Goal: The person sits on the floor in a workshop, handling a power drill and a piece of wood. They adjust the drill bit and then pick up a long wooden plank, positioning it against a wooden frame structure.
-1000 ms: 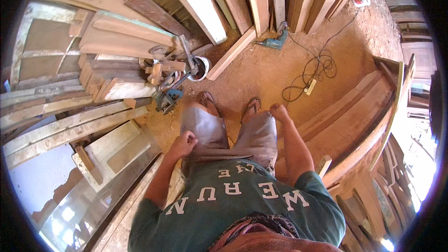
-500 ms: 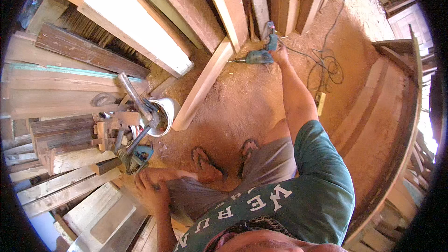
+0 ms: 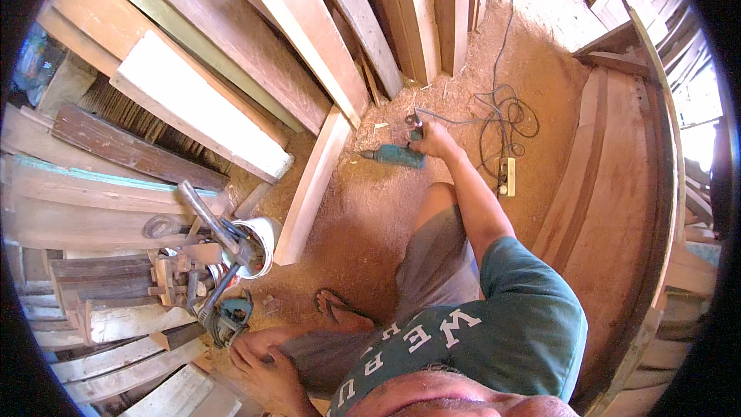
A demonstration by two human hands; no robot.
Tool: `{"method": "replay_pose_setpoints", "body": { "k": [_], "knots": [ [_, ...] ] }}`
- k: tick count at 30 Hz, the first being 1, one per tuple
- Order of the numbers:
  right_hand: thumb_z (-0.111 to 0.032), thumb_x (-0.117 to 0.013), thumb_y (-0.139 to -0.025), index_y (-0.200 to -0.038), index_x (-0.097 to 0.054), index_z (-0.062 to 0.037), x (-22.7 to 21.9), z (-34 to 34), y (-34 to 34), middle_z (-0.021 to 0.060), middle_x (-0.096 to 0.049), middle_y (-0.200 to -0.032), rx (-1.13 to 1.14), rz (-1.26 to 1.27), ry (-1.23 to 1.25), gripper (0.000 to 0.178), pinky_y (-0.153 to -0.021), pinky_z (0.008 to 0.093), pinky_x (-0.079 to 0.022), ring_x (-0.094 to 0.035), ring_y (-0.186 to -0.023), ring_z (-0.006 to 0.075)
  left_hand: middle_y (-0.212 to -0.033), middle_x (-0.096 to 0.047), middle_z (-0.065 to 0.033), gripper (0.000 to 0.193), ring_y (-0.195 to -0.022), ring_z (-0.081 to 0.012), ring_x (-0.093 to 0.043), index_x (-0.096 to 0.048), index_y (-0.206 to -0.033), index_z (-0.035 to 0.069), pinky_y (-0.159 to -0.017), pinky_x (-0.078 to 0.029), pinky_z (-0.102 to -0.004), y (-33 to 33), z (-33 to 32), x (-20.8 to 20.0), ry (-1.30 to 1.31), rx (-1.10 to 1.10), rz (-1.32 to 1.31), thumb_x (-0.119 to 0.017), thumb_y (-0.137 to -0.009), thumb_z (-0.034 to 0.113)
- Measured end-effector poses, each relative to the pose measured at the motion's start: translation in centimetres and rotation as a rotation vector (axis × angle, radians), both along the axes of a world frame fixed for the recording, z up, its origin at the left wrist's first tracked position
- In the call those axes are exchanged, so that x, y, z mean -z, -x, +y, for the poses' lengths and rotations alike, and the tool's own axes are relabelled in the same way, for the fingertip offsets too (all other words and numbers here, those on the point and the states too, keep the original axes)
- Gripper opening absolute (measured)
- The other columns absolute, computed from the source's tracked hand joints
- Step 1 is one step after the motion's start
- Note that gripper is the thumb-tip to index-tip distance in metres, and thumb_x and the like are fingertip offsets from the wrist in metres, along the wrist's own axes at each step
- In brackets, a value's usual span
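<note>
My right hand (image 3: 438,141) is wrapped round the handle of a teal power drill (image 3: 400,156). The drill is held sideways over the dusty floor, its nose pointing left at a pale wooden beam (image 3: 310,189). A small gap shows between the drill's tip and the beam's edge. My left hand (image 3: 266,371) lies on my bent left knee, fingers spread, with nothing in it. Beside that knee sits another teal power tool (image 3: 231,316), partly covered by other things. A dark cord (image 3: 463,120) runs from the drill's handle to the right.
Coiled cord (image 3: 509,112) lies on the floor by a yellowish socket strip (image 3: 506,176). Long boards (image 3: 231,38) lean along the far and left sides. A white bucket (image 3: 266,243) of tools stands left of the beam. To the right is a large curved wooden panel (image 3: 610,185).
My view has shifted, so the boards appear further left and lower. My right hand has drawn the drill nearer to me along the beam. My left hand stays on the knee.
</note>
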State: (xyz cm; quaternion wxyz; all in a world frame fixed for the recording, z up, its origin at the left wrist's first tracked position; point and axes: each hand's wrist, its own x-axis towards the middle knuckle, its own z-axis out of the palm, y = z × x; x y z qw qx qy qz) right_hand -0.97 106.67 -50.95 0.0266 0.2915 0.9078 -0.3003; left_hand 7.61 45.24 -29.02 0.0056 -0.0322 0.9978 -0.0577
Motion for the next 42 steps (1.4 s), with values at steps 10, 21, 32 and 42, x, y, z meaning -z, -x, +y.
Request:
{"method": "replay_pose_setpoints", "body": {
  "k": [10,21,32,42],
  "knots": [
    [-0.033,-0.08,-0.072,-0.097,-0.069,-0.0006,-22.1,-10.7,-1.1,0.0231,-0.069,-0.084,0.044,0.145,0.189,0.043,-0.077,0.0398,-0.054,-0.071,-0.083,0.0311,-0.137,-0.054,-0.0196,0.047,-0.126,-0.0301,-0.053,-0.049,-0.138,0.001,-0.107,-0.042,-0.0442,3.8,4.3,6.2,-1.465,-0.074,-0.081,-0.057,-0.1,0.028],
    [-0.032,-0.074,-0.091,-0.092,-0.063,-0.0017,-21.2,-27.0,-5.1,0.0091,-0.068,-0.081,-0.321,0.092,1.239,0.032,-0.062,0.0311,-0.055,-0.067,-0.07,0.0178,-0.111,-0.063,-0.015,0.039,-0.102,-0.0349,-0.064,-0.057,-0.112,0.006,-0.094,-0.052,-0.051,11.3,8.8,-0.3,-2.6,0.036,-0.21,-0.047,-0.102,0.042],
    [-0.029,-0.078,-0.081,-0.13,-0.057,-0.0002,-24.1,-36.8,-1.1,0.0246,-0.063,-0.121,-1.461,0.308,0.507,0.061,-0.096,0.0458,-0.049,-0.062,-0.11,0.0411,-0.102,-0.067,-0.0182,0.032,-0.095,-0.0354,-0.068,-0.057,-0.104,0.005,-0.081,-0.058,-0.0456,2.4,0.9,3.1,-2.368,-0.279,0.074,-0.062,-0.092,0.034],
    [-0.035,-0.081,-0.076,-0.133,-0.051,-0.0006,-17.6,-39.7,-2.6,0.0237,-0.064,-0.113,-1.611,-0.011,0.324,0.073,-0.099,0.0495,-0.043,-0.059,-0.112,0.0401,-0.096,-0.068,-0.0156,0.03,-0.092,-0.0303,-0.069,-0.059,-0.098,0.003,-0.08,-0.057,-0.0418,-0.5,0.5,5.3,-2.185,-0.582,0.26,-0.064,-0.091,0.033]
  ]
}}
